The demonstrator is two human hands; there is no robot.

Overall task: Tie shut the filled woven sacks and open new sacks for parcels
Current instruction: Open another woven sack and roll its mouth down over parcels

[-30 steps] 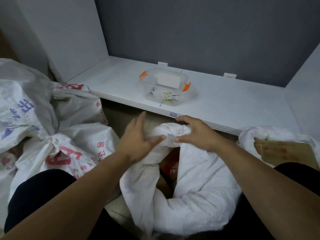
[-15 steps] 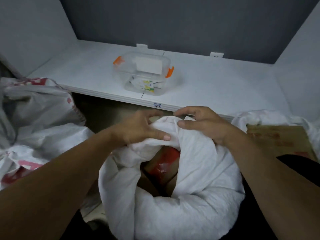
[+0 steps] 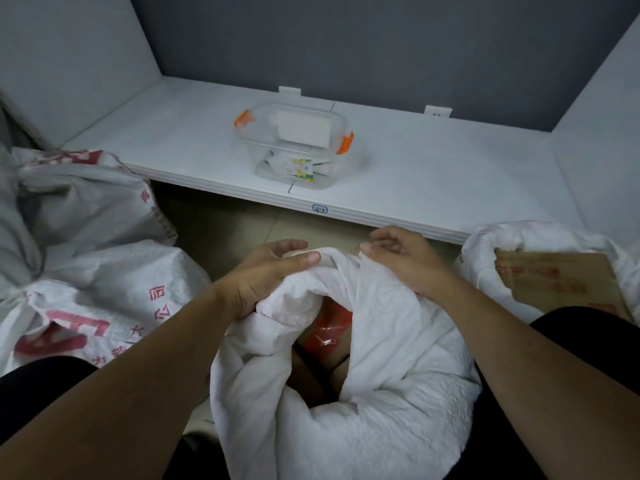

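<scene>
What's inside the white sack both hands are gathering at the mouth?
Through the gap in the white sack mouth a red plastic-wrapped parcel shows, with something tan under it. The gathered fabric, gripped by the left hand and right hand, covers everything else inside.

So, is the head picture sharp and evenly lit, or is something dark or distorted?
Head view: dim, soft light, no glare; the left hand, right hand and sack are fairly sharp; the sack's mouth is in shadow, so the red parcel is unclear; forearms look stretched by the wide lens.
</scene>
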